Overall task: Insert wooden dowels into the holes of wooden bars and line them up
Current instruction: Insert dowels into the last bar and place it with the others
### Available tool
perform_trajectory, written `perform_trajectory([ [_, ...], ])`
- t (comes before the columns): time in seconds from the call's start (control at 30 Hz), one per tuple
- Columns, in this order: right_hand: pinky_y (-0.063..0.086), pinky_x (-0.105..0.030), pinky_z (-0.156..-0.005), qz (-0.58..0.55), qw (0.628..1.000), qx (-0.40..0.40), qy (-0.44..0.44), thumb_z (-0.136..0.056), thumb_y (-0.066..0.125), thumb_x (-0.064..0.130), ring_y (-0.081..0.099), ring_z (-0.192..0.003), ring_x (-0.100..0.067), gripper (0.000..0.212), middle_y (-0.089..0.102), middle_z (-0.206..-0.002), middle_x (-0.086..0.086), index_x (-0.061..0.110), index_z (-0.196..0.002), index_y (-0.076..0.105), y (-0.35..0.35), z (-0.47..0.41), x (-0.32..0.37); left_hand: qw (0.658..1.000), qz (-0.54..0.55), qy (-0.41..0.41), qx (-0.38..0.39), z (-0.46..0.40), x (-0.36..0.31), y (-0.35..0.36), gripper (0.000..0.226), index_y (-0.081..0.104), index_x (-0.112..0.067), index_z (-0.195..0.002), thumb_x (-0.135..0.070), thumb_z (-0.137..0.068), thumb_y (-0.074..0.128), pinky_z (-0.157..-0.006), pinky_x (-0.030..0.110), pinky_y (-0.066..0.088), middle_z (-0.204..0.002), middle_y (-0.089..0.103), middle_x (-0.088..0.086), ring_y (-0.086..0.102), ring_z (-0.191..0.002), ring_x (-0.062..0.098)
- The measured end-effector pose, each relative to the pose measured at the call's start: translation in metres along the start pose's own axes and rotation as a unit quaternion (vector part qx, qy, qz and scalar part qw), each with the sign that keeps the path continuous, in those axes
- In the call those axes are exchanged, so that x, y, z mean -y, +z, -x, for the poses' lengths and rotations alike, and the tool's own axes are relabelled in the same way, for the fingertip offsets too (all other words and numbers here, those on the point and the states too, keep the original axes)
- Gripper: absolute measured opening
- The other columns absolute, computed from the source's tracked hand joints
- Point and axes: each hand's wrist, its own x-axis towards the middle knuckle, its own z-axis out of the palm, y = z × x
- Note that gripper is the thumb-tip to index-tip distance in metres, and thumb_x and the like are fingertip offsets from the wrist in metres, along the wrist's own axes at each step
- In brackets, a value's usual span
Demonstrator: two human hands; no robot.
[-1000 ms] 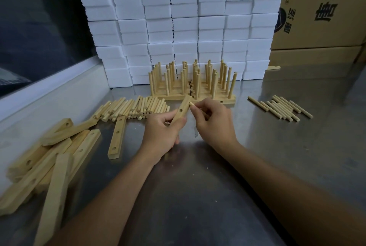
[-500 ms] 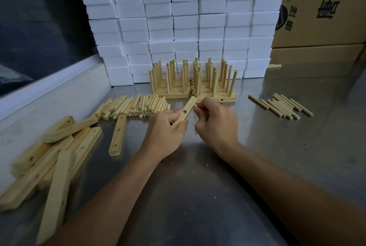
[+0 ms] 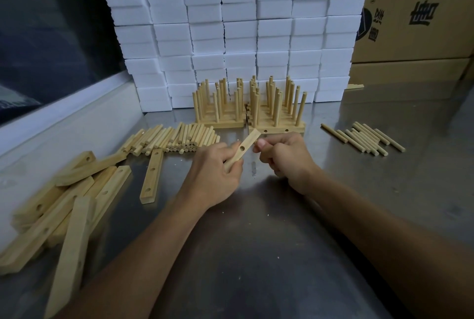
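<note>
The left hand (image 3: 215, 170) grips a bar (image 3: 242, 150) by its lower end, fingers curled round it, so the bar tilts up and to the right with one hole facing the camera. The right hand (image 3: 284, 157) sits just beside the bar's upper end, fingers curled in a fist with the thumb tip near the bar; whether it holds a dowel cannot be told, since nothing shows between the fingers. Both hands hover over a metal table (image 3: 256, 254). Just behind them stand the finished bars (image 3: 275, 127) with dowels upright in their holes, lined up in two blocks against a wall of white foam blocks (image 3: 238, 23). A heap of loose dowels (image 3: 174, 139) lies to the left of the hands, a smaller row of dowels (image 3: 364, 139) to the right. One single bar (image 3: 151, 176) lies flat near the left hand, and a pile of bars (image 3: 64, 205) lies further left. A cardboard box (image 3: 415, 10) stands at the back right.
</note>
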Motion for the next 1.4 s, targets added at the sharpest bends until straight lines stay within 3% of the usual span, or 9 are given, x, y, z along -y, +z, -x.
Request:
perform_trajectory([
  [0.2,0.026,-0.021,-0.04,-0.036,0.998,0.033,0.048,-0.1,0.056,0.019,0.034,-0.043,-0.007,0.026,0.053,-0.054,0.002,0.006,-0.085,0.074,-0.005,-0.001,0.0,1.0,-0.001,-0.011,-0.01,0.0,0.002,0.003,0.026,0.073,0.002,-0.11,-0.004,-0.084,0.071,-0.052,0.026,0.035,-0.062,0.048,0.002,0.046,-0.054,0.019],
  [0.4,0.042,-0.015,-0.047,0.008,0.998,-0.041,-0.037,-0.093,0.068,0.028,0.059,-0.048,-0.005,0.02,0.072,-0.064,0.002,0.014,-0.082,0.076,0.004,-0.003,-0.009,0.992,0.052,-0.111,-0.006,0.0,0.007,0.007,0.035,0.071,-0.02,-0.12,-0.012,-0.087,0.067,-0.057,0.03,0.045,-0.073,0.065,0.008,0.056,-0.065,0.021],
  [0.53,0.048,-0.022,-0.062,0.013,0.994,-0.083,-0.076,-0.095,0.064,0.033,0.072,-0.067,-0.01,0.023,0.075,-0.075,0.001,0.02,-0.08,0.074,0.004,-0.005,-0.012,0.968,0.12,-0.217,-0.026,0.0,0.012,0.008,0.034,0.071,-0.032,-0.116,-0.015,-0.087,0.067,-0.042,0.029,0.048,-0.072,0.068,-0.006,0.059,-0.047,0.017],
  [0.7,0.047,-0.014,-0.056,-0.013,0.99,-0.104,-0.091,-0.104,0.045,0.036,0.067,-0.063,-0.009,0.043,0.073,-0.072,-0.002,0.016,-0.079,0.073,0.001,-0.005,-0.016,0.899,0.234,-0.359,-0.087,-0.002,0.025,0.006,0.029,0.059,-0.032,-0.116,-0.017,-0.092,0.062,-0.041,0.028,0.046,-0.058,0.067,-0.003,0.056,-0.04,0.017],
  [0.83,0.057,-0.032,-0.07,0.18,0.967,-0.132,-0.118,-0.1,0.051,0.032,0.065,-0.069,-0.011,0.033,0.069,-0.072,0.0,0.016,-0.081,0.072,-0.014,-0.01,-0.019,0.86,0.283,-0.409,-0.115,-0.005,0.029,0.005,0.044,0.056,-0.016,-0.135,-0.018,-0.092,0.063,-0.041,0.026,0.045,-0.067,0.065,0.001,0.057,-0.043,0.019],
  [0.93,0.057,-0.046,-0.081,0.334,0.924,-0.152,-0.105,-0.097,0.056,0.027,0.065,-0.083,-0.02,0.02,0.07,-0.091,-0.003,0.014,-0.101,0.071,-0.038,-0.015,-0.02,0.85,0.305,-0.412,-0.121,-0.005,0.027,0.004,0.028,0.065,-0.011,-0.119,-0.018,-0.092,0.064,-0.04,0.026,0.044,-0.065,0.064,0.001,0.057,-0.044,0.019],
  [1.0,0.053,-0.047,-0.091,0.424,0.889,-0.152,-0.081,-0.095,0.056,0.027,0.063,-0.099,-0.023,0.028,0.067,-0.11,-0.006,0.015,-0.118,0.066,-0.053,-0.018,-0.021,0.843,0.321,-0.412,-0.128,-0.005,0.026,0.002,0.021,0.066,-0.007,-0.111,-0.016,-0.093,0.063,-0.038,0.025,0.043,-0.065,0.063,0.002,0.057,-0.043,0.018],
  [1.27,0.017,-0.054,-0.116,0.564,0.811,-0.158,0.016,-0.1,0.039,0.049,0.031,-0.144,-0.028,0.055,0.04,-0.153,-0.009,0.018,-0.145,0.043,-0.08,-0.027,-0.026,0.811,0.361,-0.431,-0.164,-0.007,0.019,-0.003,0.01,0.065,-0.014,-0.092,-0.019,-0.098,0.058,-0.037,0.025,0.046,-0.07,0.061,0.008,0.057,-0.042,0.019],
  [1.4,0.011,-0.06,-0.118,0.58,0.801,-0.11,0.101,-0.102,0.026,0.057,0.026,-0.146,-0.031,0.064,0.036,-0.155,-0.013,0.014,-0.145,0.044,-0.088,-0.031,-0.028,0.813,0.359,-0.428,-0.162,-0.007,0.016,-0.004,0.009,0.065,-0.015,-0.093,-0.019,-0.098,0.058,-0.037,0.025,0.046,-0.071,0.061,0.008,0.058,-0.043,0.019],
])
